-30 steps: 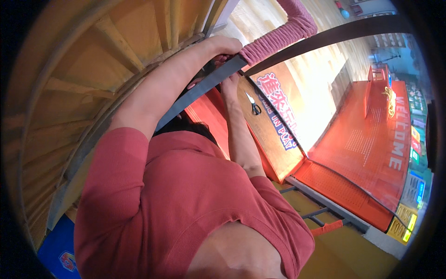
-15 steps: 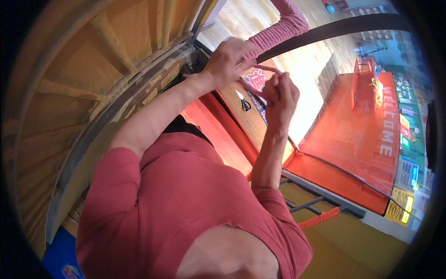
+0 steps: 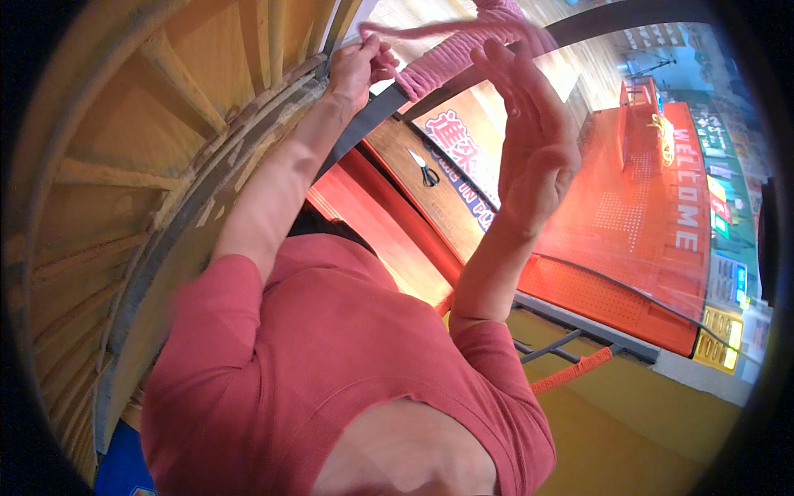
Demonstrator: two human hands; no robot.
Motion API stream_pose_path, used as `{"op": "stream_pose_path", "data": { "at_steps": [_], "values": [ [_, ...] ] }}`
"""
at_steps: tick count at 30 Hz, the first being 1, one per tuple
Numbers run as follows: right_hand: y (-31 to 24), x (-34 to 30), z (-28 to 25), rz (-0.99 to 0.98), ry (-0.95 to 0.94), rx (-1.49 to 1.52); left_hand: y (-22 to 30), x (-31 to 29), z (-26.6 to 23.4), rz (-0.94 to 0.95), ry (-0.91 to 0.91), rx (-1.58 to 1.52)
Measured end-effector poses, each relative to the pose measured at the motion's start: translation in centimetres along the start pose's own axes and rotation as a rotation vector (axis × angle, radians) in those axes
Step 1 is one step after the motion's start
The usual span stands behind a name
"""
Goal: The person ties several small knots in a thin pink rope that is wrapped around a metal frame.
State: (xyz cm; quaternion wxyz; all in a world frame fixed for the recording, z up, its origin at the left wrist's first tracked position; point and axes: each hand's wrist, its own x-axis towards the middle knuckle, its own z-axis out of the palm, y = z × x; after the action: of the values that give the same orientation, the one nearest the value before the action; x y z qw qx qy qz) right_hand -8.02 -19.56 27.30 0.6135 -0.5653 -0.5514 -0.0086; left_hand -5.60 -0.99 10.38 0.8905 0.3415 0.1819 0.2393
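My left hand (image 3: 357,70) pinches pink cord (image 3: 413,33), thick and yarn-like, close to the bare stretch of a dark bar. From those fingers the cord runs right, over the pink wrapping (image 3: 447,62) wound in tight rows round the dark bar (image 3: 364,124). My right hand (image 3: 533,140) is raised just right of the wrapping, its fingers stretched out and close together, palm facing left. Near its fingertips the cord is blurred, and whether they touch it I cannot tell. Below the bar, black-handled scissors (image 3: 428,172) lie with blades apart on a brown wooden surface (image 3: 397,149).
A printed mat (image 3: 455,132) lies beside the scissors. To the right stretches a red perforated metal surface (image 3: 612,198). A grey metal frame (image 3: 550,351) with an orange-wrapped bar (image 3: 575,374) sits lower right. Yellow-brown ribbed panelling (image 3: 124,174) curves along my left.
My hands have moved apart: the left up and left with the cord, the right up and right with its fingers now stretched out. The view has shifted slightly.
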Motion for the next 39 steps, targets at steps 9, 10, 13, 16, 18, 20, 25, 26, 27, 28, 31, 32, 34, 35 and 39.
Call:
{"op": "stream_pose_path", "data": {
  "at_steps": [9, 10, 13, 16, 18, 20, 25, 26, 27, 28, 31, 32, 34, 35, 39],
  "values": [
    [14.6, -12.1, 1.4, 0.861, 0.377, 0.118, -5.6, 4.8, -3.0, -0.571, -0.166, 0.283],
    [15.6, -12.6, 2.4, 0.809, 0.362, 0.146, -5.7, 4.9, -2.9, -0.583, -0.172, 0.435],
    [19.6, -12.9, 4.7, 0.675, 0.312, 0.315, -5.4, 4.7, -2.7, -0.621, -0.208, 0.567],
    [20.8, -12.7, 6.4, 0.666, 0.368, 0.471, -5.3, 5.2, -2.2, -0.41, -0.201, 0.679],
    [21.3, -12.7, 7.3, 0.665, 0.44, 0.436, -4.9, 5.3, -2.0, -0.385, -0.182, 0.896],
    [21.5, -13.1, 8.0, 0.672, 0.541, 0.426, -5.0, 4.8, -2.0, -0.38, -0.185, 0.967],
    [20.5, -11.3, 10.0, 0.71, 0.693, 0.496, -3.5, 5.3, -2.8, -0.603, -0.451, 1.014],
    [20.4, -11.3, 10.0, 0.72, 0.701, 0.504, -3.3, 5.2, -2.6, -0.641, -0.501, 0.981],
    [20.6, -11.3, 10.4, 0.712, 0.702, 0.537, -3.5, 5.4, -2.7, -0.692, -0.465, 0.959],
    [20.8, -11.3, 10.7, 0.705, 0.702, 0.569, -3.7, 5.5, -2.8, -0.741, -0.428, 0.936],
    [21.3, -11.7, 10.8, 0.699, 0.743, 0.542, -3.6, 5.3, -2.2, -0.812, -0.407, 0.941],
    [21.4, -11.9, 10.6, 0.699, 0.764, 0.512, -3.5, 5.2, -1.9, -0.823, -0.416, 0.956],
    [20.2, -11.3, 10.0, 0.778, 0.69, 0.657, -2.8, 5.0, -1.8, -0.864, -0.425, 0.955],
    [19.6, -11.2, 9.6, 0.819, 0.653, 0.729, -2.7, 4.9, -1.9, -0.888, -0.431, 0.954],
    [19.6, -14.7, 6.1, 1.124, 0.414, 0.484, -4.3, 5.6, -2.0, -0.92, -0.459, 0.893]
  ]
}}
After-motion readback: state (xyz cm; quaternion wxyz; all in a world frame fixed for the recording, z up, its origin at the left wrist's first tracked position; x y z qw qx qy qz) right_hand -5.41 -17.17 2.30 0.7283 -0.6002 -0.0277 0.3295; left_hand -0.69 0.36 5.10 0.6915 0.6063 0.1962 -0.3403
